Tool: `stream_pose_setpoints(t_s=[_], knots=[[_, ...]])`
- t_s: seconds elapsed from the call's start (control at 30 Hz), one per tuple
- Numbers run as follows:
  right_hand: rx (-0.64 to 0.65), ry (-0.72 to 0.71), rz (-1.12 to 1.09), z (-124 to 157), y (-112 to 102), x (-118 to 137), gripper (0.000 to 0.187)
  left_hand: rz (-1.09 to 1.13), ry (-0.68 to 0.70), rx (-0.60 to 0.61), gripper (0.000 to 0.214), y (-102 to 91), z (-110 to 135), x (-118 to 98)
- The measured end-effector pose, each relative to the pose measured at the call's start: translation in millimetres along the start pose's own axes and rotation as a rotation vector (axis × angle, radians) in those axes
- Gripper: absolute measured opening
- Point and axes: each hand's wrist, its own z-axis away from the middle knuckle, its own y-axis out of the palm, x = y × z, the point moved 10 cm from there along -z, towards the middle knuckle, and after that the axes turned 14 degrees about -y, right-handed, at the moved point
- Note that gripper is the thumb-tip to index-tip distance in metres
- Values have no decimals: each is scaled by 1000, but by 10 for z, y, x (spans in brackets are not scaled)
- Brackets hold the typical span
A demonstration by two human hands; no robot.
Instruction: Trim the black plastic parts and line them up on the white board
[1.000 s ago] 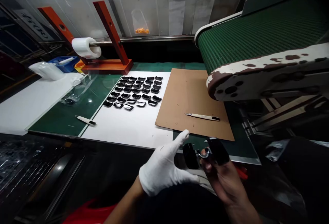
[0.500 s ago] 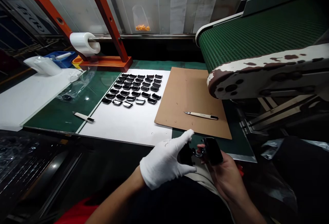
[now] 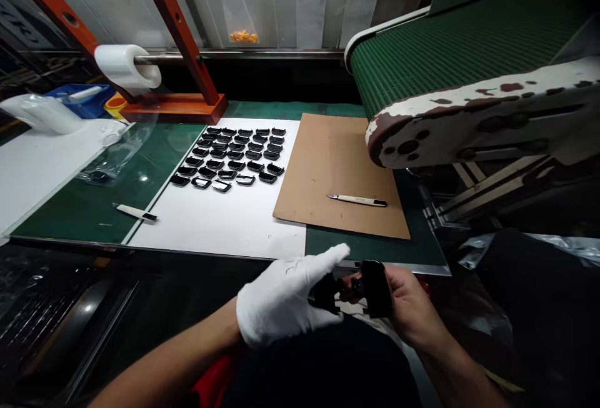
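Note:
In front of my body, past the table's near edge, my left hand (image 3: 290,295), in a white glove, grips a black plastic part (image 3: 323,294) between thumb and fingers. Bare and to its right, my right hand (image 3: 412,300) is closed on a glossy black plastic piece (image 3: 376,289) with a rounded rectangular face. Small dark bits lie between the two; whether they join is too dark to tell. Similar small black parts (image 3: 235,155) lie in rows on white paper (image 3: 225,227) at the table's middle.
A craft knife (image 3: 359,200) rests on a brown cardboard sheet (image 3: 337,152). Another knife (image 3: 135,212) lies at the left. Behind stands an orange frame (image 3: 173,108) with a plastic film roll (image 3: 124,65). A green conveyor (image 3: 445,52) overhangs the right side.
Both hands have shifted a little left with the black parts. The right-hand piece has turned more upright. The whole scene has slid left and slightly up as the head turned.

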Motion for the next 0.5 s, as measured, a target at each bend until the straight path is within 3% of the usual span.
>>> stream_pose_setpoints(t_s=[0.2, 0.33, 0.5], knots=[[44, 141, -212, 98, 89, -311, 37, -109, -102, -271, 80, 237, 363, 148], [-39, 199, -270, 155, -34, -608, 48, -180, -136, -228, 83, 588, 432, 392], [-149, 205, -271, 257, -25, -801, 58, -20, -59, -113, 81, 905, 368, 529]])
